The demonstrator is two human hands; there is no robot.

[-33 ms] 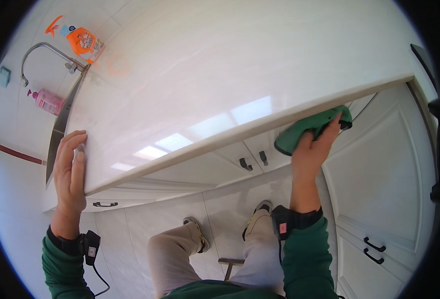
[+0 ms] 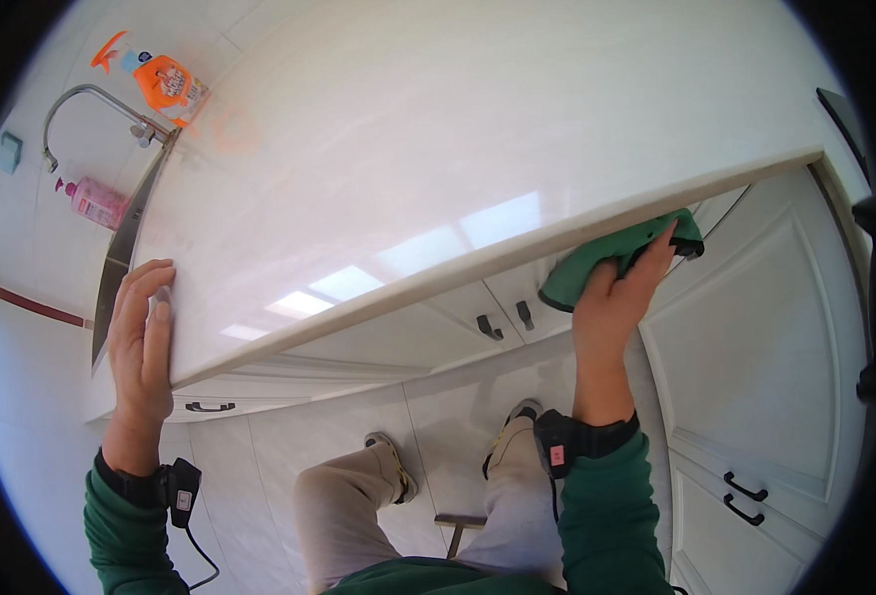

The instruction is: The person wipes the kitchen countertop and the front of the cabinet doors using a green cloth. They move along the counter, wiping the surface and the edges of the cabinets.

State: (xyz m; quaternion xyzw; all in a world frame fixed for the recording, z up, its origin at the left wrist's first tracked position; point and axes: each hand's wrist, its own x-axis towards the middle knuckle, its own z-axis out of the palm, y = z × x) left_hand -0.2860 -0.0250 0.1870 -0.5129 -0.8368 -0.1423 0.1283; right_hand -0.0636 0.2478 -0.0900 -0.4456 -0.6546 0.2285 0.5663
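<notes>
Right hand (image 2: 607,322), clutching the green cloth (image 2: 582,266), slips slightly left along the countertop (image 2: 378,169)'s front, carrying the work leftward; left hand (image 2: 140,347) rests open on it.

Right hand (image 2: 614,305) holds cloth (image 2: 579,270) (green).

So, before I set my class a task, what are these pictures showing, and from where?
There is no machine here, only a person working bare-handed. A camera worn on the head looks down, and its wide lens bends straight edges. The right hand holds a green cloth just below the front edge of the pale counter. The left hand rests at the counter's left end, beside the sink. An orange spray bottle and a pink pump bottle stand near the tap. The bright patches are probably reflections.
</notes>
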